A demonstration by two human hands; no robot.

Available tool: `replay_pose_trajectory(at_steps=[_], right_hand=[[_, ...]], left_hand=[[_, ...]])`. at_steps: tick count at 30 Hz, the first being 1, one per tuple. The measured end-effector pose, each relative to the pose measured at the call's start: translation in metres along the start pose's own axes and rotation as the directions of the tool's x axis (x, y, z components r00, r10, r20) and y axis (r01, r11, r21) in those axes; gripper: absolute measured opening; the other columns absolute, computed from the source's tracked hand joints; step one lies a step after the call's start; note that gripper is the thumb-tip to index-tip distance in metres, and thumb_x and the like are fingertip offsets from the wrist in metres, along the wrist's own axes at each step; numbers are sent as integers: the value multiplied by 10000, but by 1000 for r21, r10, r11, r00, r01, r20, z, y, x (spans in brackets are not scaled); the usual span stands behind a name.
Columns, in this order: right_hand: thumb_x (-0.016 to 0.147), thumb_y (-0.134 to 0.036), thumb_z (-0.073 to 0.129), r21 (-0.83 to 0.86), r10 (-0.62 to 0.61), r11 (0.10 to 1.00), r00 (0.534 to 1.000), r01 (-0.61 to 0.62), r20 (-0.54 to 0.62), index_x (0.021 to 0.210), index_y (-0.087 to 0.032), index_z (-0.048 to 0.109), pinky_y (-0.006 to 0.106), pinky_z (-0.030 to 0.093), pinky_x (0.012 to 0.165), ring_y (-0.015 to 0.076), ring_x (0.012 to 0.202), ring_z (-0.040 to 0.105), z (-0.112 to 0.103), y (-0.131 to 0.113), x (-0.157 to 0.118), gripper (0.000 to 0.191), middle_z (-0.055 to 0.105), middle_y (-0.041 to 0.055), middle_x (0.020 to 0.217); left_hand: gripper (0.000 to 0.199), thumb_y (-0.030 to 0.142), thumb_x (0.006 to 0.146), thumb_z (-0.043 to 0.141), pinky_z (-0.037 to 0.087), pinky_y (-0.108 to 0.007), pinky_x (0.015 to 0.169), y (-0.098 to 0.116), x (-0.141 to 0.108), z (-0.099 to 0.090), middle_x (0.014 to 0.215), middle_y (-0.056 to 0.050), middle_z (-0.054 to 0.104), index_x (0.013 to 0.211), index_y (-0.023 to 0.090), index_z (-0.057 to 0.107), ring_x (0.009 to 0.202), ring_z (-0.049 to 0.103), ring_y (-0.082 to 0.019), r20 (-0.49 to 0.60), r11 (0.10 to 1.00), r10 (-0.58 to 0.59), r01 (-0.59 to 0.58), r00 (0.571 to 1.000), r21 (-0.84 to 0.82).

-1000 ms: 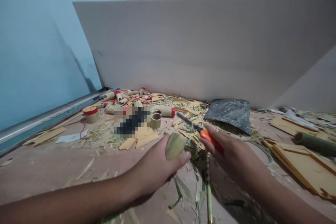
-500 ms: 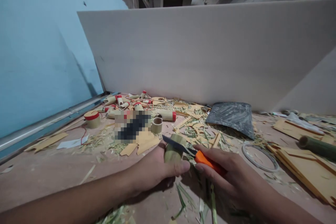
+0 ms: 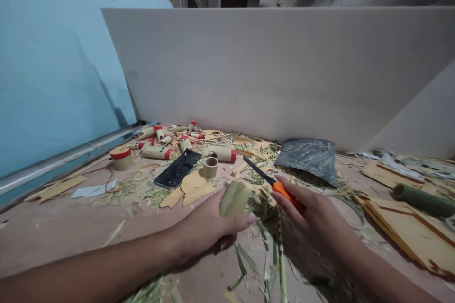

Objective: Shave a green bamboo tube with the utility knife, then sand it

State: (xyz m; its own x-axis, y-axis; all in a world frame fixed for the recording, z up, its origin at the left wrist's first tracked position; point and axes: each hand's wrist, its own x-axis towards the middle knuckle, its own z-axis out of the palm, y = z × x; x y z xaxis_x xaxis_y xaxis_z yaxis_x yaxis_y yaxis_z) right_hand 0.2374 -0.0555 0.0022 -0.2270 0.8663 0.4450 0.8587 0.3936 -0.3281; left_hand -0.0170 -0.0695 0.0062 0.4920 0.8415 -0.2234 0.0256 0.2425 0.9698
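My left hand (image 3: 209, 220) is closed around a short bamboo section (image 3: 234, 199), pale green with its skin partly shaved away. To its right, my right hand (image 3: 302, 203) grips a utility knife (image 3: 284, 192) by its orange handle. The dark blade points up and left, apart from the bamboo. Beyond the bamboo stands a short bamboo ring (image 3: 210, 168) on the work surface. Green and yellow bamboo shavings (image 3: 245, 262) lie under and between my hands.
A black phone (image 3: 177, 169) lies left of the ring. Several red-ended bamboo pieces (image 3: 156, 152) are heaped behind it. A dark grey sheet (image 3: 307, 158) lies at the back. Thin wooden boards (image 3: 408, 227), a green bamboo tube (image 3: 424, 200) and a tape ring (image 3: 350, 210) are at right.
The knife has lifted off the bamboo section and moved up and right with my right hand. My left hand has tilted the bamboo slightly.
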Motion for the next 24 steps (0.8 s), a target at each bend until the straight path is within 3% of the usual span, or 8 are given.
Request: replay_pose_trajectory(at_steps=[3,7,13,15,17,19,22,24], right_hand=[[1082,-496,485,165,-103,982,993,93,52,1406,-146,698,349,613,780,277,892,806,-3,-13,0,523,842,145,1119],[1070,-463,518,219,-137,970,982,107,128,1387,-178,715,358,611,789,275,905,792,-4,-22,-5,469,833,129,1072],[1058,-479,569,287,-256,943,915,166,312,1481,-225,662,306,599,759,237,848,786,2,-20,-11,503,828,90,998],[1067,-494,543,188,-170,974,954,125,245,1453,-203,682,300,589,715,240,789,783,4,-14,-7,503,831,100,964],[1080,-502,496,51,-18,999,994,12,107,1389,-170,716,315,573,645,258,700,773,5,-5,-2,504,837,126,913],[1076,-504,487,-7,64,998,997,-63,41,1358,-138,724,340,578,640,296,727,791,4,-1,2,519,849,169,962],[1089,-512,460,77,6,997,997,-11,71,1334,-182,742,348,608,798,295,952,812,0,-8,3,498,837,151,1177],[1093,-505,448,172,-54,984,993,35,109,1352,-195,731,360,607,856,289,1017,801,-2,-17,1,493,825,136,1221]], left_hand=[[647,529,753,909,339,-205,489,2,2,-2,753,76,548,1142,215,499,548,447,-75,9,998,-20,20,1000,-57],[737,540,662,965,384,-214,492,1,4,-3,795,46,603,1153,201,532,571,508,-91,-4,997,-35,35,999,-64],[525,502,731,913,330,-199,494,-2,3,-1,711,56,587,1039,198,614,534,454,-73,-3,997,-37,36,999,-66],[489,509,771,870,312,-209,461,-3,2,1,678,64,570,1043,208,598,505,443,-84,-49,999,-42,41,998,-21],[472,513,811,832,285,-217,432,-3,1,4,641,81,528,1063,210,571,475,406,-85,-68,999,-23,25,997,26],[493,491,834,821,302,-216,444,-2,0,4,648,79,537,1127,207,545,484,413,-87,-52,999,-14,17,999,44],[573,485,836,822,324,-217,458,1,0,2,676,64,566,1225,204,511,505,439,-96,-30,999,-38,39,999,29],[661,455,791,863,352,-211,487,1,1,0,739,48,601,1278,211,489,545,482,-98,-26,998,-56,56,998,-13]])
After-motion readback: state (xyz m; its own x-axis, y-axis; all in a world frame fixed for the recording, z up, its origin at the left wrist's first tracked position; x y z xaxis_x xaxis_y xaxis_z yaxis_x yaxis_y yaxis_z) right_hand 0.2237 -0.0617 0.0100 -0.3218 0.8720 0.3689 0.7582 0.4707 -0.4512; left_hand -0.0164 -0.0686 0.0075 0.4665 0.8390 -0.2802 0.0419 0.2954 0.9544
